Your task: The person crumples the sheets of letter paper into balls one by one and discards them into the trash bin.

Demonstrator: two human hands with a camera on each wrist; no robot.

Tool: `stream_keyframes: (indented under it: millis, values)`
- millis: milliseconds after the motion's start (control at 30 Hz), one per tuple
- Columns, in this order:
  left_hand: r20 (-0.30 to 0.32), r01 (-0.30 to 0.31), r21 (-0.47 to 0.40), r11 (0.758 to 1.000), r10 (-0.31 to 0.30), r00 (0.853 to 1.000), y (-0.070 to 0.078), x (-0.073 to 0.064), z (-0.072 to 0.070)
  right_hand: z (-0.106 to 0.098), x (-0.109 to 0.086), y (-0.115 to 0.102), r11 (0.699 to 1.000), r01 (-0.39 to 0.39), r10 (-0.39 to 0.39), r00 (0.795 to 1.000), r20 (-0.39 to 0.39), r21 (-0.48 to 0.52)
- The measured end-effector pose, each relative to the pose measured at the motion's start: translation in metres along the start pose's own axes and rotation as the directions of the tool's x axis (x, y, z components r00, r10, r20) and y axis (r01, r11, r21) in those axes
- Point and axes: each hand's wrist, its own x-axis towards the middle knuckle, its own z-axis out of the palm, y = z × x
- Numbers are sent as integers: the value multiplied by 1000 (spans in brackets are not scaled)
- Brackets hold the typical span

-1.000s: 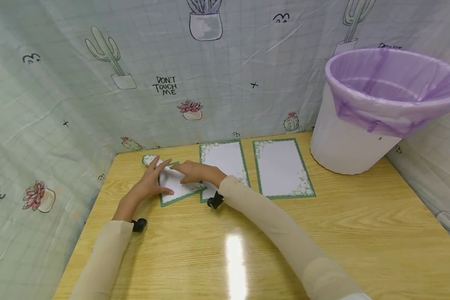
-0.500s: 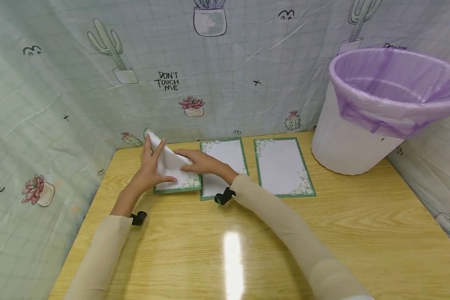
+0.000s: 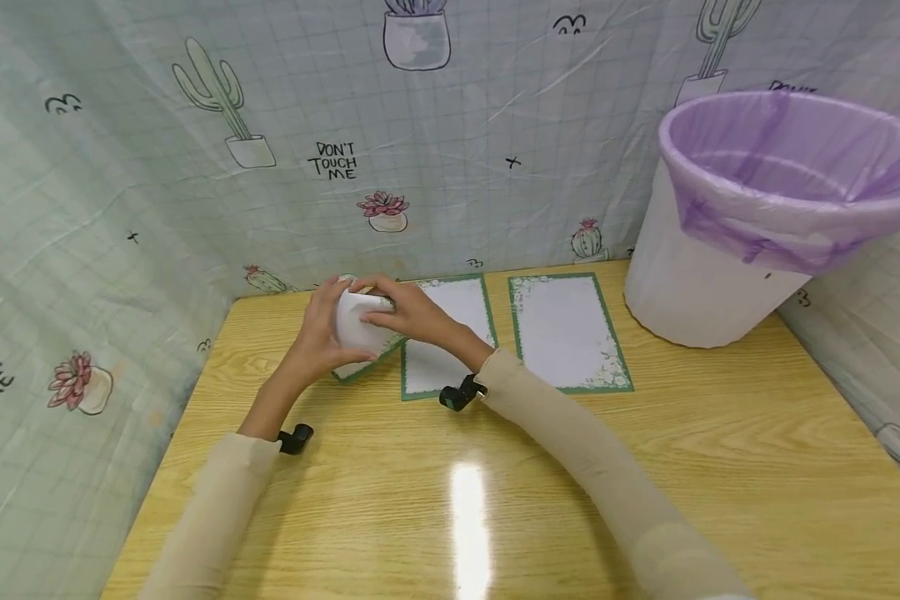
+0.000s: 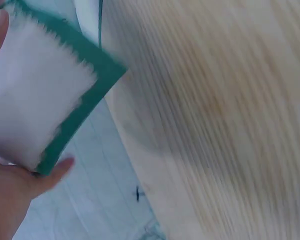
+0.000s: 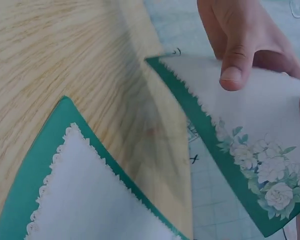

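Note:
A sheet of stationery paper (image 3: 352, 329) with a green, flower-printed border is lifted and bent between both hands, above the table's back left. My left hand (image 3: 321, 333) grips its left side; its thumb lies on the front face in the right wrist view. With the right hand (image 3: 416, 315) I pinch the upper right part, where the paper is folded over. In the left wrist view the paper's green corner (image 4: 102, 70) hangs above the wood. The fingers behind the sheet are hidden.
Two similar bordered sheets lie flat on the wooden table (image 3: 570, 483): a middle sheet (image 3: 446, 362) partly under my right arm, and a right sheet (image 3: 562, 329). A white bin (image 3: 690, 267) with a purple liner stands back right. A cactus-print cloth (image 3: 457, 167) hangs behind.
The left sheet has come up off the table and now bends more tightly between the hands. My left hand has moved right, closer to the right hand, which has shifted slightly right.

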Motion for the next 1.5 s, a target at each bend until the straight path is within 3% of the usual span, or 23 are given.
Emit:
stream_keyframes:
  millis: [100,233,300,367,500,667,800,933,1100,1167,1333,1500]
  values:
    - [-16,-2,-74,997,1,1000,7,1,5,-2,0,-6,996,88,-88,995,-55,-11]
    - [-84,-16,-114,993,6,996,19,2,7,-8,1,-7,962,208,-235,961,-147,-177]
    - [-113,-25,-136,990,9,993,25,1,5,-12,2,-7,935,231,-287,939,-192,-269]
    - [-134,-36,-174,984,13,991,32,-1,4,-16,1,-6,923,233,-304,930,-208,-305]
    - [-166,-82,-191,978,50,985,43,-4,1,-24,-2,-6,934,233,-285,943,-171,-271]
    - [-214,-174,-149,973,140,967,57,-7,-2,-34,-6,-12,975,167,-183,978,-100,-146]
    - [-284,-250,-110,962,211,935,68,-6,-5,-38,-11,-19,991,98,-108,989,-97,-95]
    - [-355,-336,-29,941,305,884,76,-5,-6,-37,-14,-26,996,73,-78,991,-113,-49]
    - [-396,-432,41,901,411,821,85,-1,-7,-35,-17,-36,1000,26,-25,995,-96,11]
    - [-409,-446,52,893,427,807,88,1,-8,-38,-20,-48,1000,-2,3,997,-72,21]
    - [-443,-446,64,893,426,789,100,6,-12,-53,-27,-80,995,-77,76,997,18,64]
    - [-495,-470,79,879,443,747,126,10,-15,-57,-31,-81,985,-96,88,994,65,141]
